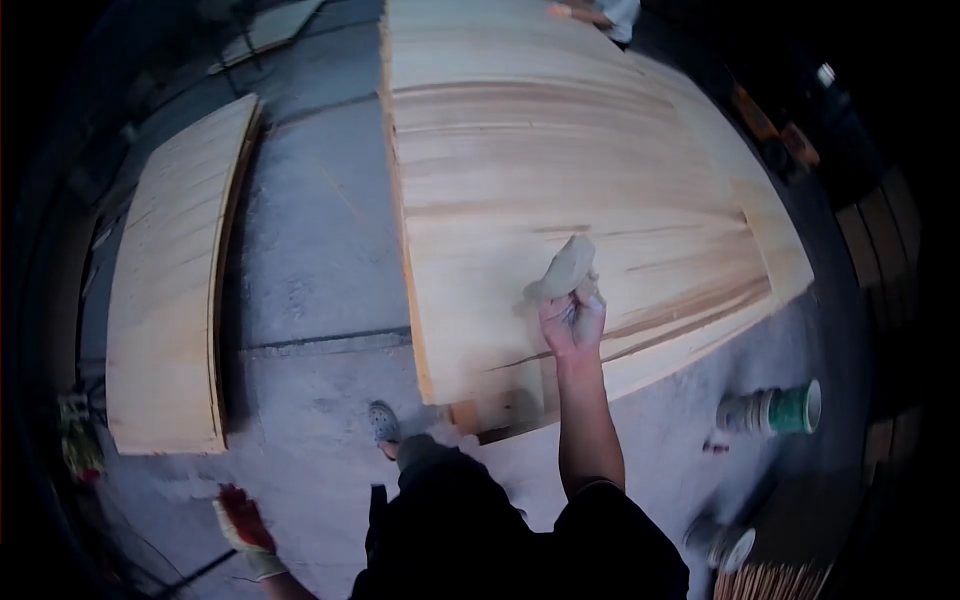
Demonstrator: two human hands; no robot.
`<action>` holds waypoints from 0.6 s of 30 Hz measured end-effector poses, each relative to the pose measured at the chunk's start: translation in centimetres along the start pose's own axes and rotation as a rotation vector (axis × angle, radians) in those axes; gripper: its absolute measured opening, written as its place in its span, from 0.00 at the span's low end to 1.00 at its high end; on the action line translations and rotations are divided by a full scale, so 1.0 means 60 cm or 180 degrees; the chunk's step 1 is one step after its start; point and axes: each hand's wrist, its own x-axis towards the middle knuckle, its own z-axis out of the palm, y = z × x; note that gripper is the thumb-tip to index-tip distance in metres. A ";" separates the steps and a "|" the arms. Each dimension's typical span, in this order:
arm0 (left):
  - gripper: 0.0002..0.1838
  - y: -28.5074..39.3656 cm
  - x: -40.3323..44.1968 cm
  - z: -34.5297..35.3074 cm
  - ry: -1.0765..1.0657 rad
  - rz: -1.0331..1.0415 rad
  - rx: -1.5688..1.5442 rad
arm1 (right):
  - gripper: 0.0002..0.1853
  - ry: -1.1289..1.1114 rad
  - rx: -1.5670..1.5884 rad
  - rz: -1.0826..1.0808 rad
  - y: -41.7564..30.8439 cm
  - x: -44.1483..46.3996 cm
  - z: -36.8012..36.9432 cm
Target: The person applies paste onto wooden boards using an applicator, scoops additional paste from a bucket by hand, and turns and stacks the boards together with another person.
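Observation:
My right hand (574, 322), bare, is raised over a large pale wood panel (560, 160) with brown grain streaks. Its fingers are closed on a flat, grey, putty-coloured piece (568, 262) with a tapered end; whether it is a coated scraper or something else I cannot tell. Below, a shadow falls on the wood, and the contact between piece and panel is unclear. At the lower left, my left hand (243, 525) wears a red and white work glove. It hangs low over the floor, fingers loosely stretched, with nothing visible in them.
A second stack of wood sheets (170, 300) lies to the left across a grey floor (310, 260). Two buckets, one with a green band (790, 410) and one smaller (735, 548), lie at the right. At the far edge shows another person's arm (585, 14).

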 end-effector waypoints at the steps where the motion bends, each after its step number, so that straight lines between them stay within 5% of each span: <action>1: 0.32 0.004 0.051 0.009 -0.0012 -0.0477 -0.0074 | 0.21 0.0101 -0.0076 -0.0218 0.017 0.022 0.004; 5: 0.33 0.037 0.192 0.109 -0.0595 -0.0980 0.0373 | 0.22 -0.0283 -0.0383 -0.0531 0.052 0.061 -0.006; 7: 0.34 0.046 0.279 0.153 -0.0279 -0.1099 0.0736 | 0.24 0.0598 -0.0588 -0.0934 0.076 0.073 0.038; 11: 0.32 0.072 0.484 0.268 -0.0214 -0.1476 0.0986 | 0.25 0.1160 -0.1259 -0.1247 0.106 0.115 0.049; 14: 0.29 0.041 0.721 0.292 -0.0796 -0.1591 0.1032 | 0.25 0.1581 -0.1480 -0.1711 0.136 0.143 0.055; 18: 0.27 0.030 0.958 0.533 -0.1517 -0.1532 0.1019 | 0.24 0.1883 -0.1867 -0.2307 0.183 0.209 0.085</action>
